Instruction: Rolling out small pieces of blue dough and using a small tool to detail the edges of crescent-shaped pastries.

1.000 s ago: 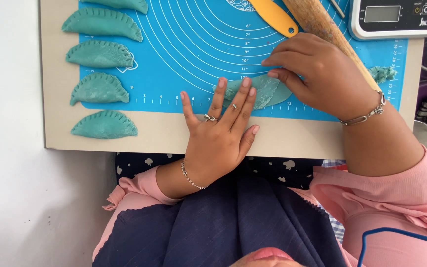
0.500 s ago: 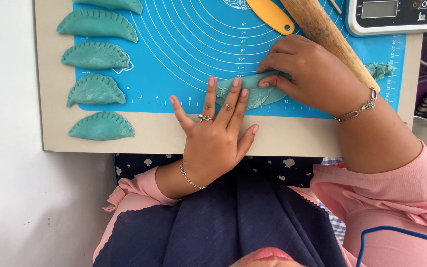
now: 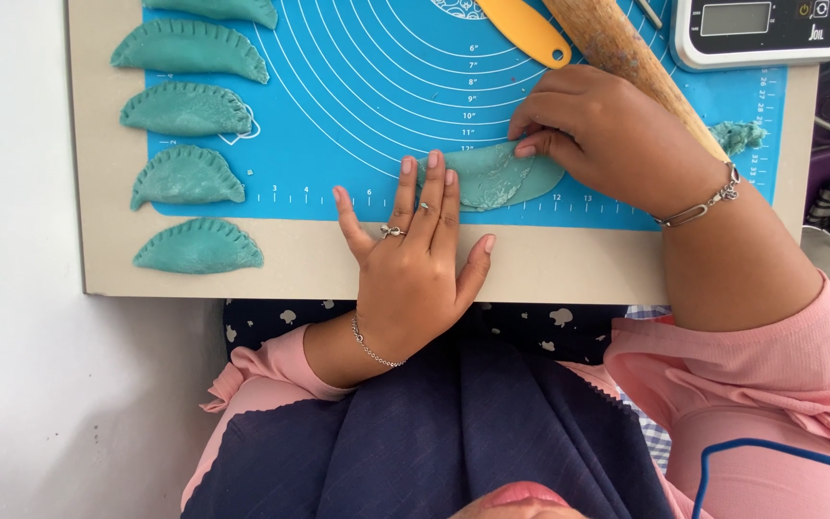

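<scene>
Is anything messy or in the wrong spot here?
Mostly tidy. One oddity: a crumpled lump of teal dough sits alone at the blue mat's right edge, unshaped, while the finished dumplings line up neatly on the left.

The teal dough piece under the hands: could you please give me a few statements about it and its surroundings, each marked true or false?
1. Both hands touch the folded teal dough piece. True: the left hand rests fingertips on one end, the right hand pinches the other.
2. The finished dumplings lie in a column at the mat's left side. True.
3. The wooden rolling pin is gripped in the left hand. False: it lies on the blue mat, beside the right hand.
4. The kitchen scale sits at the near left corner. False: it is at the far right.
5. The dough piece lies off the mat. False: it is on the mat.
</scene>
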